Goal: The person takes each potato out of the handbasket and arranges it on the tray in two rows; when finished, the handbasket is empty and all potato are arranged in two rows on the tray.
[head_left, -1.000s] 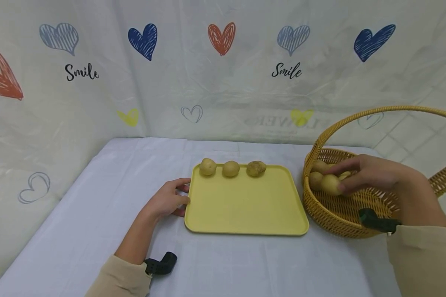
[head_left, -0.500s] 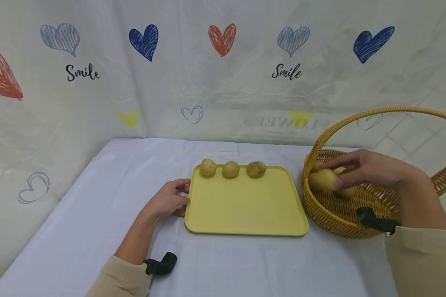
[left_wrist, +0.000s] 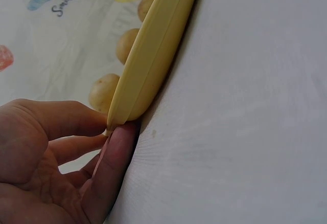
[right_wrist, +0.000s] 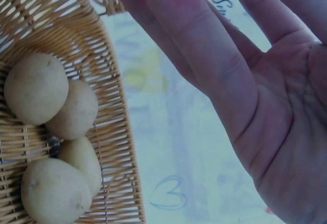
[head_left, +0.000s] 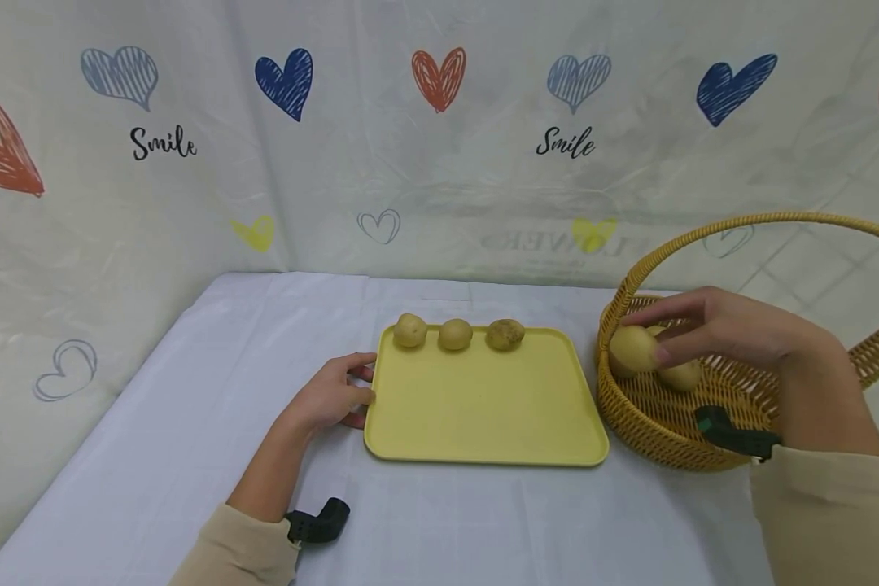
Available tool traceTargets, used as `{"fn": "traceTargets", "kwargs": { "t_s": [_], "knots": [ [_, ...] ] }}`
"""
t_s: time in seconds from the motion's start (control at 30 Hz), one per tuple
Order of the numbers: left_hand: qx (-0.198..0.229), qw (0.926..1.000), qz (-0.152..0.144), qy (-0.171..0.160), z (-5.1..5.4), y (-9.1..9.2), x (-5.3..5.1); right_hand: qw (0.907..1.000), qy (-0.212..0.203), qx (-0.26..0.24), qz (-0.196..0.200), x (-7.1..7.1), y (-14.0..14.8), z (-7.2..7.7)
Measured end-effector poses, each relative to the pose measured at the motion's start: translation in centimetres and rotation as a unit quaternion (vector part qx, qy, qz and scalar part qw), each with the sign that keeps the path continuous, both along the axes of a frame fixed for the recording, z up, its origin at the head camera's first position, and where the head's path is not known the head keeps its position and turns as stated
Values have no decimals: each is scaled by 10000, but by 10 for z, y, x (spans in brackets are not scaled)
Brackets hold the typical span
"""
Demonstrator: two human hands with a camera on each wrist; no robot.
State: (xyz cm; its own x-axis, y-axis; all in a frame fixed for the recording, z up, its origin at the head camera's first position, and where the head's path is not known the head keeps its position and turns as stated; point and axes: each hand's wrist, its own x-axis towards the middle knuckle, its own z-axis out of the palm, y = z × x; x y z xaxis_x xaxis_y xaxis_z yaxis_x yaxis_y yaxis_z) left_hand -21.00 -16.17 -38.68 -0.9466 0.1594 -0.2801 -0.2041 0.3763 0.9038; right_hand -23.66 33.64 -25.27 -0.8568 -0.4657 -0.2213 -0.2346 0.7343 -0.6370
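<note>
Head view: right hand [head_left: 736,330] has a potato [head_left: 633,348] over the left part of a wicker basket [head_left: 648,431], left hand [head_left: 328,395] on a yellow tray [head_left: 483,407].

Nearest are two beige sleeves [head_left: 828,521], then the left hand, pinching the tray's left rim between thumb and fingers. Tray lies flat, long axis running left to right. Right thumb and fingers are closed in on the held potato — it's nearly round, maybe a touch longer side to side, so I can't really call which way it points. Right wrist view shows four loose potatoes [right_wrist: 37,88] in the basket. Past that, three more sit in a row [head_left: 455,334] along the tray's far edge — then a white backdrop [head_left: 322,171] with hearts and "Smile" on it.
</note>
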Motion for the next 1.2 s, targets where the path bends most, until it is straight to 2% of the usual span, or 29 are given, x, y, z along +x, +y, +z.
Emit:
{"fn": "traceTargets", "kwargs": {
  "t_s": [0.53, 0.8, 1.0, 1.2],
  "knots": [
    [-21, 10000, -6, -6, 0, 2, 0, 9999, -20, -147, -84, 9, -24, 3],
    [-37, 10000, -1, -14, 1, 2, 1, 9992, 370, 89, -129, 13, -33, 2],
    [-90, 10000, 10, -6, 1, 1, 0, 9995, 92, -300, -49, 15, -41, -2],
    [-67, 10000, 11, -40, 1, 1, 1, 9992, 108, -393, 26, 14, -52, -5]
  ]
}}
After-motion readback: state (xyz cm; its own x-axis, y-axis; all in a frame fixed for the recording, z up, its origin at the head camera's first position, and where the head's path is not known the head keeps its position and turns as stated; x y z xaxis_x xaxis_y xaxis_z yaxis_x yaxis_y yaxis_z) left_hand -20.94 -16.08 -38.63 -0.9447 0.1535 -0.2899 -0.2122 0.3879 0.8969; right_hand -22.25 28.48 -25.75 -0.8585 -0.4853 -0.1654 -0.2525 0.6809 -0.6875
